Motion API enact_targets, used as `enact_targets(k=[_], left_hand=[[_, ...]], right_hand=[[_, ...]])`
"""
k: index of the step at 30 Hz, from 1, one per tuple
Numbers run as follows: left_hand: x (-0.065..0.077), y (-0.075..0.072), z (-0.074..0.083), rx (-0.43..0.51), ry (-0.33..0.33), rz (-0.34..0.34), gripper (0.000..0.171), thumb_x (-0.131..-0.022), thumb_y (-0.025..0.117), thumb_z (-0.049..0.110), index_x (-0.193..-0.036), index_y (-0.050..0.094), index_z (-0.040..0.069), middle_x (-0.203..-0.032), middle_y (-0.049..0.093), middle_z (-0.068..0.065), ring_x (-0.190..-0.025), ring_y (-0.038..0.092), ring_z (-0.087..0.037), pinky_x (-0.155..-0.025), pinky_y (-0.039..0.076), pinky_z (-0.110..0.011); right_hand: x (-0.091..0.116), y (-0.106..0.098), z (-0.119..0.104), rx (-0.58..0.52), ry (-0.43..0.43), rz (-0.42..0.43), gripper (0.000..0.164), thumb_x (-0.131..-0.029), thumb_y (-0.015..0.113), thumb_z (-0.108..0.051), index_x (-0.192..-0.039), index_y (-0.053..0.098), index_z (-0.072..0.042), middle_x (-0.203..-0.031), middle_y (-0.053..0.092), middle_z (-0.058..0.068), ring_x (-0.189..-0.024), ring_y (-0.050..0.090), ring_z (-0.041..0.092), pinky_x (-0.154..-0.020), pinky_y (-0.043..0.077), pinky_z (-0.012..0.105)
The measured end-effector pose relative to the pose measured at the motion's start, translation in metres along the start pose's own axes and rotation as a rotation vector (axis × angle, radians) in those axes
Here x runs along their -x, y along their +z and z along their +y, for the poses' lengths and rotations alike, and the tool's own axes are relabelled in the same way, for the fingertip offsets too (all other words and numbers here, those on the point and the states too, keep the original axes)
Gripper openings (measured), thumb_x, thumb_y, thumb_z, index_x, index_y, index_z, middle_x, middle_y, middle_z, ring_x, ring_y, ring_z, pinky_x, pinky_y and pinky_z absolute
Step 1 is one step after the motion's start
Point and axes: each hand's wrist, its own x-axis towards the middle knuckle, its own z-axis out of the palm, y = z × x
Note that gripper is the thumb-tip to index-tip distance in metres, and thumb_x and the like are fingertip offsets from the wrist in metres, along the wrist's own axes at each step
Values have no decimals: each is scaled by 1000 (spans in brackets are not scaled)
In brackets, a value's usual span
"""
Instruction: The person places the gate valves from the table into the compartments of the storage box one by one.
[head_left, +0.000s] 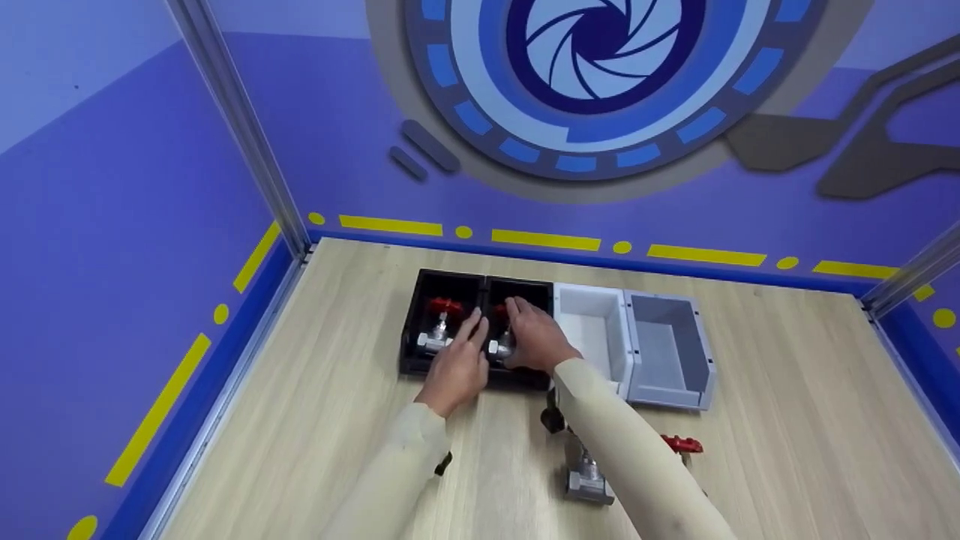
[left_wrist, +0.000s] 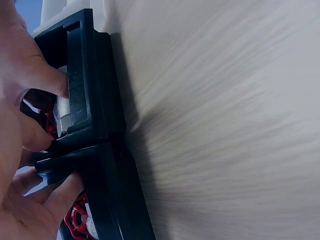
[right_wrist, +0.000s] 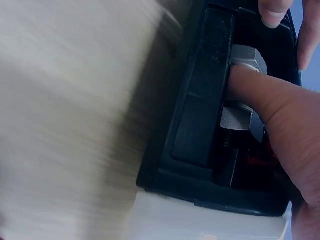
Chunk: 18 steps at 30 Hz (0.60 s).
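Note:
My right hand (head_left: 536,337) reaches into the second black bin (head_left: 534,289) and grips a metal valve (right_wrist: 245,117) with a red handwheel. In the right wrist view, the thumb presses on the valve's hexagonal body; the fingers reach towards its top. My left hand (head_left: 459,369) pinches the wall between the two black bins, its thumb on one side and fingers (left_wrist: 65,195) on the other. Another valve (head_left: 439,326) with a red handwheel lies in the left black bin (head_left: 427,285), beside the left fingers.
Right of the black bins stand a white bin (head_left: 592,296) and a grey bin (head_left: 666,341), joined in a row. Nearer, a metal valve (head_left: 589,480) lies on the wooden table (head_left: 300,450). Another red handwheel (head_left: 682,444) shows beyond the right sleeve. Blue panels border the table.

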Motion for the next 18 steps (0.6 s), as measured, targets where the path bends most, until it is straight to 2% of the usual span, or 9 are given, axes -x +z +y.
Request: enact_targets(k=[6,13,18], left_hand=[[0,0,0,1,7,8,60,-88,54,9,-146,41,4,-157,32,-10,-53,45,-14,-60,49,-32],[1,0,0,-11,27,38,58,-88,55,9,-145,43,3,-156,34,-11,-60,58,-23,-62,51,-36],[2,2,0,-16,31,46,58,-88,55,8,-145,43,3,-156,35,-10,-67,62,-27,-64,52,-38]], right_hand=[[-2,2,0,-7,8,-8,109,-62,90,-30,-148,32,4,-150,39,24,-136,43,37,-113,35,42],[-3,5,1,19,-22,22,107,-62,89,-30,-146,34,6,-147,42,26,-133,46,38,-112,37,42],[-3,7,2,28,-34,41,105,-62,88,-31,-144,36,7,-145,44,27,-130,48,39,-110,39,46]])
